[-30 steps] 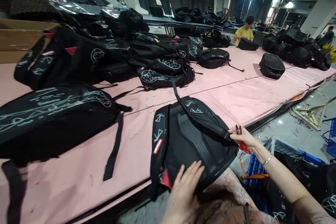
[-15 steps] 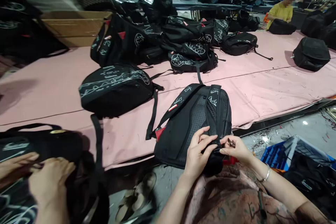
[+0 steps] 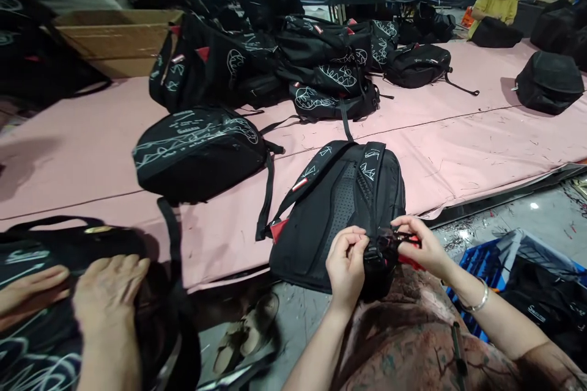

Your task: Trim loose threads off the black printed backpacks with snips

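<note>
A black backpack [image 3: 316, 238] lies with its back panel and shoulder straps up at the table's front edge, before me. My left hand [image 3: 346, 266] is closed in a pinch on a black strap [image 3: 373, 250] near the bag's lower right corner. To its right, my right hand [image 3: 426, 250], with a bracelet at the wrist, is closed around small dark thread snips [image 3: 403, 238]; their blades are blurred against the black fabric. Red fabric [image 3: 414, 252] shows beneath the right fingers.
Another black backpack [image 3: 197, 156] lies to the left, with more bags [image 3: 321, 55] heaped behind it on the pink-covered table [image 3: 458, 153]. A co-worker's hands [image 3: 107, 287] are on a bag at left. A blue crate [image 3: 472, 256] with black bags stands right. Someone in yellow [image 3: 498, 6] sits farther back.
My right hand has moved a little right and up, away from the left, with the snips. My left fingers have drawn together into a pinch. The co-worker's nearer hand has shifted right.
</note>
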Motion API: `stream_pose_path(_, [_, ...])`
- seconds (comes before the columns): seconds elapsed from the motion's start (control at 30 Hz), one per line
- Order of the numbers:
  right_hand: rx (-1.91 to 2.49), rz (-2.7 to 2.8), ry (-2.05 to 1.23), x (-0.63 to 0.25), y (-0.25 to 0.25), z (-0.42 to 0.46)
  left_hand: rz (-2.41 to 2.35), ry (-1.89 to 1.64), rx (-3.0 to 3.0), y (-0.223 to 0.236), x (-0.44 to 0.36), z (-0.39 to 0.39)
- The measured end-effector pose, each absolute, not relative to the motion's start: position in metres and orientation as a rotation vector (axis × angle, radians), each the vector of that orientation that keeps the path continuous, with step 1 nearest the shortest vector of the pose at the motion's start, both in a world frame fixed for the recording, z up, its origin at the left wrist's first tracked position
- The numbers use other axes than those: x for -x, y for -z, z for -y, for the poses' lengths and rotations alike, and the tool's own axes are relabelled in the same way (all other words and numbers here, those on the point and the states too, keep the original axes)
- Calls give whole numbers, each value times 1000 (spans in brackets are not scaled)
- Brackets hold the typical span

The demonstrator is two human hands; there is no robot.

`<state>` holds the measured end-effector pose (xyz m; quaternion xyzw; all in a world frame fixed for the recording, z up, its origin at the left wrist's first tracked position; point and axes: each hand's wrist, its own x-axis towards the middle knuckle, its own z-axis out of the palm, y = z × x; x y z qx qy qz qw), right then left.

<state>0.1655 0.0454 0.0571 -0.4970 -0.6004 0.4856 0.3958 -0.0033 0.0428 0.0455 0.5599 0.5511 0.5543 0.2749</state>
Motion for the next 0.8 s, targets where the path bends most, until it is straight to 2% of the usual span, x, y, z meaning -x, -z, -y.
stream_pose_path(0.17, [1221,2080,-464,-186,-80,-56,-1483,-1524,-1415,-41,-4,-41])
stream_pose_path(0.33, [1147,2426,-124,-183,-99,-62,-1479,-1515,-1492,-50,-7,-42])
stream_pose_path(0.47, [1143,2499,-40,-181,-101,-65,-1455,-1511,-1453,-50,-6,-43])
stream_pose_path(0.67, [1086,2387,-196,-182,-91,-71,-1283,-1391,-926,-43,-2,-45])
stream_pose_path(0.8, [1059,2463,-166,-176,-94,-74,-1303,-1413,-976,-45,-2,-43])
